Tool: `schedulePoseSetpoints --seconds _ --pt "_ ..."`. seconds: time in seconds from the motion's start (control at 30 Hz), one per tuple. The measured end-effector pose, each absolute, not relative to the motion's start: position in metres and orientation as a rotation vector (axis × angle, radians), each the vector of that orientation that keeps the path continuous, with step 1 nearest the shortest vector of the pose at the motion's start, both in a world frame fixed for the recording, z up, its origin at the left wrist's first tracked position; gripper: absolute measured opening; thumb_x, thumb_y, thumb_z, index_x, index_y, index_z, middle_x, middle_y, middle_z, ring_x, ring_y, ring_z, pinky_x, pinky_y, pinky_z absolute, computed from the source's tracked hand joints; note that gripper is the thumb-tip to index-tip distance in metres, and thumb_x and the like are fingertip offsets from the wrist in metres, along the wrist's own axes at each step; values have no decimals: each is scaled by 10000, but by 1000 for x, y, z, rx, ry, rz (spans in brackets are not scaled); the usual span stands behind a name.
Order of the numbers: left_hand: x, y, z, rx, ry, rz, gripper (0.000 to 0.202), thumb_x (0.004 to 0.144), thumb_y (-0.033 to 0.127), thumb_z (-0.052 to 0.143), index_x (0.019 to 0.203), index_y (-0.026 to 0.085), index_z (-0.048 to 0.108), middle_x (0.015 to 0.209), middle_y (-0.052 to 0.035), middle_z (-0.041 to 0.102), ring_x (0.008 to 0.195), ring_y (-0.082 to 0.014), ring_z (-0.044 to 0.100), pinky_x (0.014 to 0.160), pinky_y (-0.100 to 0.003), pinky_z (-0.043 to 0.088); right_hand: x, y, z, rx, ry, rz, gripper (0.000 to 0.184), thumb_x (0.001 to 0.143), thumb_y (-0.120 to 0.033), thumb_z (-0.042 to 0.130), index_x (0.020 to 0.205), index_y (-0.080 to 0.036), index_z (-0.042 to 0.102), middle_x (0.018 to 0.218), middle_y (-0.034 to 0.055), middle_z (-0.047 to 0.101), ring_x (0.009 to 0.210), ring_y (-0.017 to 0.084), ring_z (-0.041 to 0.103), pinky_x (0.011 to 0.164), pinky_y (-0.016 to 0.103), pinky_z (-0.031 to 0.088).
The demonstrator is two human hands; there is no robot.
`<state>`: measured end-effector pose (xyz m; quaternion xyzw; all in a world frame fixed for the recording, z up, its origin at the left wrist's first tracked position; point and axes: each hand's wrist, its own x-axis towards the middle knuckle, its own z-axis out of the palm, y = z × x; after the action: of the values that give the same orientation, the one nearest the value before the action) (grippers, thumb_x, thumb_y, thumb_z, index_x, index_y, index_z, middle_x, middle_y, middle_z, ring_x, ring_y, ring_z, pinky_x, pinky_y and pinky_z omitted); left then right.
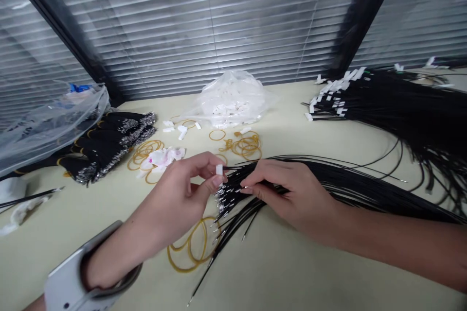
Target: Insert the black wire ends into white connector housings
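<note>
My left hand (193,180) pinches a small white plastic piece (219,170) upright between thumb and fingertips. Just to its right, my right hand (284,182) is closed in a pinch on a thin black cable, whose metal tip (246,188) pokes out past the fingers toward the left hand. Under and between both hands lies a loose bundle of black cables (335,175). Their shiny metal ends (224,199) fan out at the left, and a few stray cables reach toward the front of the table.
Yellow rubber bands (189,252) lie near the left forearm, with more behind the hands. A clear bag of white pieces (233,99) stands at the back. Black cables with white ends (335,90) fill the right rear; banded black cables (105,141) lie at left beside a plastic bag (54,121).
</note>
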<state>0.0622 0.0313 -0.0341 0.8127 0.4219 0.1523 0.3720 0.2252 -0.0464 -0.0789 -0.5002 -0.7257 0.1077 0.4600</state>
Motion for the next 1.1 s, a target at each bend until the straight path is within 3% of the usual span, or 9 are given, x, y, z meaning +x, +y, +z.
schedulePoseSetpoints --seconds 0.27,0.43,0.67,0.9,1.1 --pt "67 32 -47 1821 977 327 255 714 442 453 793 206 511 709 39 520 679 -8 484 593 -116 379 224 -47 -80 -1260 -1803 115 165 818 -136 422 913 -156 556 799 8 499 701 24 450 635 145 393" --pt "69 30 -43 1523 917 339 209 682 342 554 768 167 478 701 41 506 656 10 482 645 -108 428 223 -52 -87 -1317 -1976 -145 210 807 -113 408 916 -135 586 799 56 463 714 75 424 612 204 396" --pt "68 30 -41 1737 941 287 233 714 392 483 767 168 519 646 38 508 613 11 464 563 -82 370 222 -50 -87 -1296 -1899 -140 225 795 -104 430 935 -113 607 751 56 472 716 91 401 629 234 376" --pt "66 28 -41 1950 1035 306 195 735 364 447 766 213 567 667 59 563 605 31 462 524 -57 332 224 -50 -91 -1328 -1929 -200 179 757 -75 466 834 -123 620 689 29 454 673 77 385 589 209 327" --pt "66 31 -41 1839 933 272 252 718 400 470 757 168 561 698 28 566 632 15 495 572 -70 382 225 -51 -91 -1343 -2021 -254 174 702 -37 486 794 -103 618 690 33 442 678 86 357 595 218 304"
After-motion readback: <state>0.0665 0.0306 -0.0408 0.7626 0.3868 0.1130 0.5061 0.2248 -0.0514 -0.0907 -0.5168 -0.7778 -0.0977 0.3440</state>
